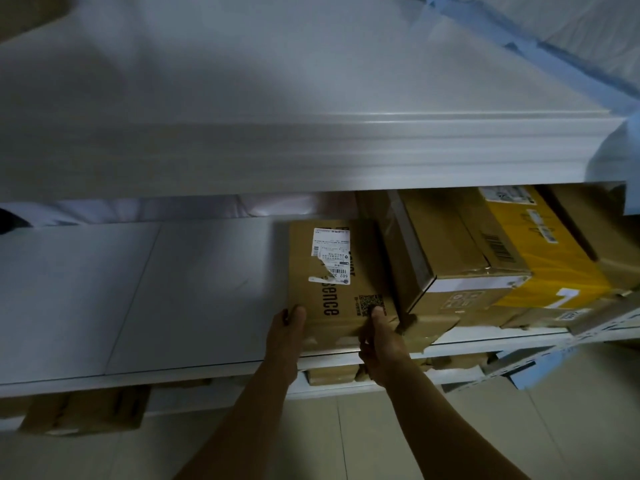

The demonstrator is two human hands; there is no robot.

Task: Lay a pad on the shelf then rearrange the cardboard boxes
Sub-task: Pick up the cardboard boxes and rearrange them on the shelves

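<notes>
Left hand and right hand clamped on near corners of labelled cardboard box, presumably for sliding along padded shelf beside neighbouring boxes.

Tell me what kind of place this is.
Likely a stockroom or parcel store: metal shelf tiers stacked with cardboard boxes, and a shipping label on the box both hands hold.
</notes>
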